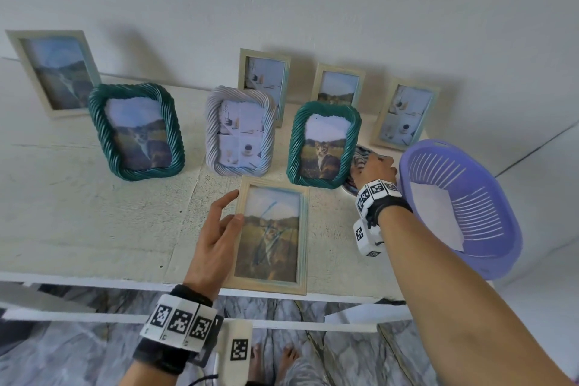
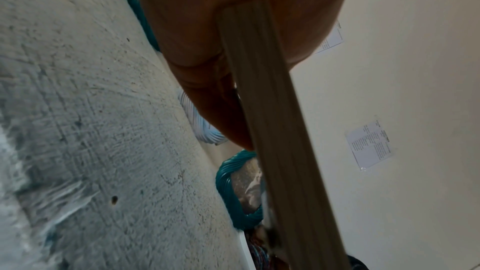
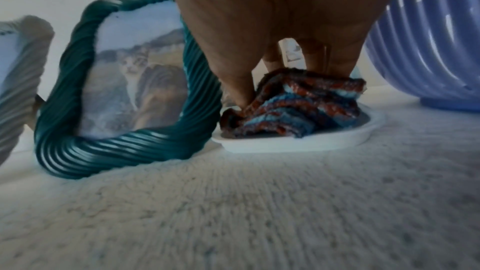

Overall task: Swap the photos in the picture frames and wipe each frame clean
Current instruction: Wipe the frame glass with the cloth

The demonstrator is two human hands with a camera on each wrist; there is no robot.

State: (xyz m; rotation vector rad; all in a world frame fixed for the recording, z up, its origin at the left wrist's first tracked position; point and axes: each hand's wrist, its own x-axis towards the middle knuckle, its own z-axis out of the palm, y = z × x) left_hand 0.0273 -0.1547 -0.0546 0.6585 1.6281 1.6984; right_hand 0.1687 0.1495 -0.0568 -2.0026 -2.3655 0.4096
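Two containers sit at the right of the head view: a white dish [image 3: 298, 141] holding a bunched red-and-blue striped cloth [image 3: 298, 106], and a lilac slatted basket [image 1: 463, 207] tipped on its side with a white sheet of paper [image 1: 435, 213] inside. The right hand [image 1: 374, 168] reaches down into the dish, thumb and fingers [image 3: 231, 81] closed on the cloth. Lower centre, a pale wooden picture frame [image 1: 272, 235] shows a blurry cat photo, its long axis running from the table's near edge toward the wall. The left hand [image 1: 216, 241] grips its left edge, thumb over the front. Just behind stand a teal rope-pattern frame [image 1: 324, 144] with a cat photo, beside the dish, and a grey rope-pattern frame [image 1: 239, 130].
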